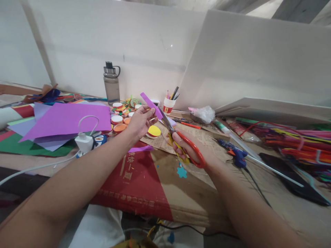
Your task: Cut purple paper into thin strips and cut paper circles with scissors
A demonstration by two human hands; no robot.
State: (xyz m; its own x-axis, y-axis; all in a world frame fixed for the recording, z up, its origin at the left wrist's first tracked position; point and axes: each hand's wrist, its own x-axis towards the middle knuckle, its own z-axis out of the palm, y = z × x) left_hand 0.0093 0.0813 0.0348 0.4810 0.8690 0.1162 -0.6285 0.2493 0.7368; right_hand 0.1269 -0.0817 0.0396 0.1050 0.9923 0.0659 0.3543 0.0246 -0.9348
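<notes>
Left hand [141, 121]: raised over the table [281, 213], fingers closed on a purple paper strip [148, 100].
Right hand [188, 146]: wrapped around the handles of the scissors [198, 155], red on one side and yellow on the other.
Purple paper strip: in the air in front of the bottle and the cup, tilted, its upper end pointing up and to the left, its lower end at the scissors' blades.
Scissors: blades aimed up and away, meeting the strip; whether they are parted there is too small to tell.
Under the hands: red and brown cardboard [190, 193], with another purple piece [141, 148] and a blue flower-like cutout [181, 172] on it.
Near the left hand: a yellow-topped round piece [154, 131], with white-topped and orange-topped discs [120, 127] grouped behind the wrist.
Left side: a large purple sheet [69, 119] over lilac and green paper, a white plug [84, 141] at its front edge.
Back: a lidded bottle [111, 88] by the wall and a paper cup [169, 104] holding pens.
Right side: a blue glue gun [238, 157], a flat black object [289, 181] and bundled coloured stems [289, 143].
</notes>
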